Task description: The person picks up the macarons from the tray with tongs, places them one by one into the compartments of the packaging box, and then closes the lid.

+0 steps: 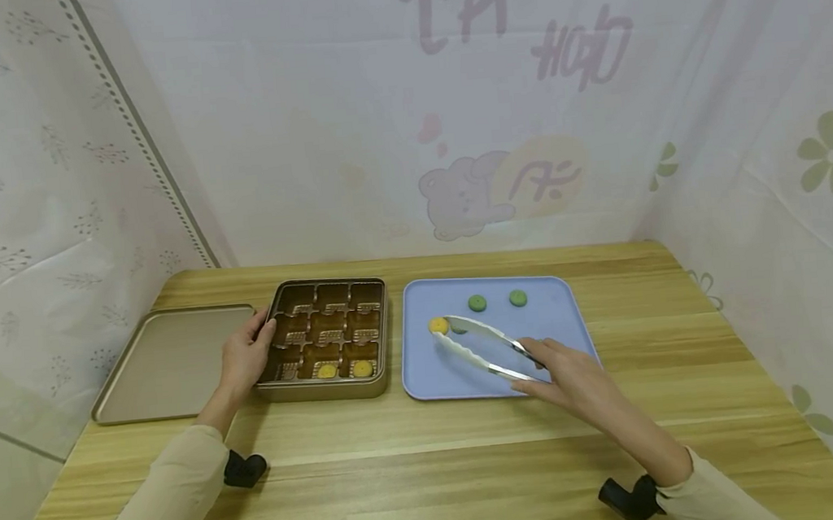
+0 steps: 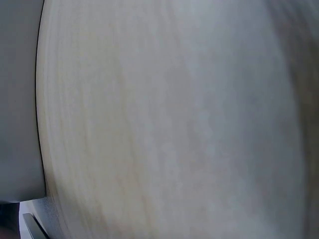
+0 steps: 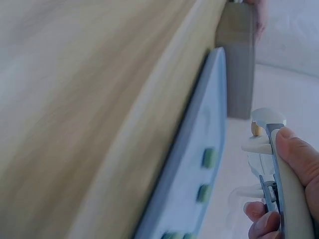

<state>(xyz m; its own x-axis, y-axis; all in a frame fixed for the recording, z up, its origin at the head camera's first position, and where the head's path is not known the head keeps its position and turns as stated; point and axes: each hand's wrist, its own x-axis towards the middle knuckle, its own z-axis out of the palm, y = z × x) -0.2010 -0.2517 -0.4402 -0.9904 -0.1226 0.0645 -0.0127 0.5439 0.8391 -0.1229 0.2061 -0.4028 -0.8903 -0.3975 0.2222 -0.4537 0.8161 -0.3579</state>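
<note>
My right hand [image 1: 568, 370] grips a pair of tongs [image 1: 471, 358] with pale scalloped tips. Between those tips is a small round yellow cookie [image 1: 439, 325], over the left half of the blue tray [image 1: 426, 382]; the right wrist view shows it pinched there. Green cookies [image 1: 477, 302] lie on the tray, one partly hidden behind the tongs. On the left stands a bronze tin box [image 1: 324, 390] with a brown divided insert. My left hand [image 1: 244, 355] holds its left wall, thumb at the rim. Two yellow cookies [image 1: 344, 370] sit in the front row, in the middle and right compartments.
A flat bronze lid [image 1: 168, 365] lies left of the box, partly behind the left hand. All stands on a wood-grain table [image 1: 404, 473], with printed cloth [image 1: 319, 137] hanging at the back and sides. The left wrist view shows mostly blurred tabletop.
</note>
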